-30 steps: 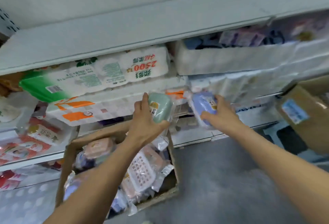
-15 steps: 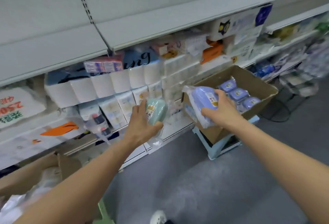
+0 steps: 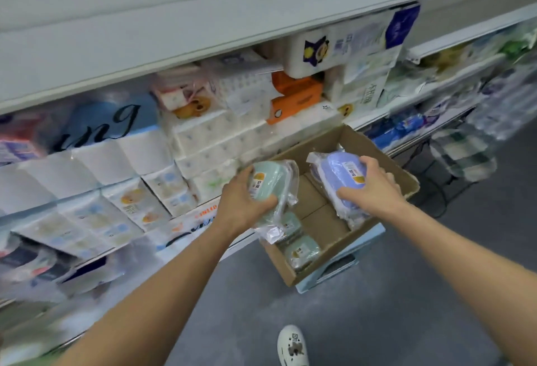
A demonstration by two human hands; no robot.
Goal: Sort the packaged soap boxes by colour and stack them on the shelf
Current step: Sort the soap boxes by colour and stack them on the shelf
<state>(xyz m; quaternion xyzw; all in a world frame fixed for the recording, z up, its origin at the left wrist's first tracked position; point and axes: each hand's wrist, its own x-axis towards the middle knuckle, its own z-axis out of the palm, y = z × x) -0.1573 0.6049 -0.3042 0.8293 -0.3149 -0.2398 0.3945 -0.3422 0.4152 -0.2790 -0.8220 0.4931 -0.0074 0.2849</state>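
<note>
We hold one packaged soap box in each hand, both above the open cardboard box (image 3: 405, 175) on the floor stand. Our left hand (image 3: 241, 206) grips the green soap box (image 3: 268, 182), directly over the green ones (image 3: 302, 251) in the near left part. Our right hand (image 3: 374, 188) grips the purple soap box (image 3: 340, 179), whose long axis points away and to the left, over the right part. Each hand seems nearest its own colour group, so we probably lower them straight down.
</note>
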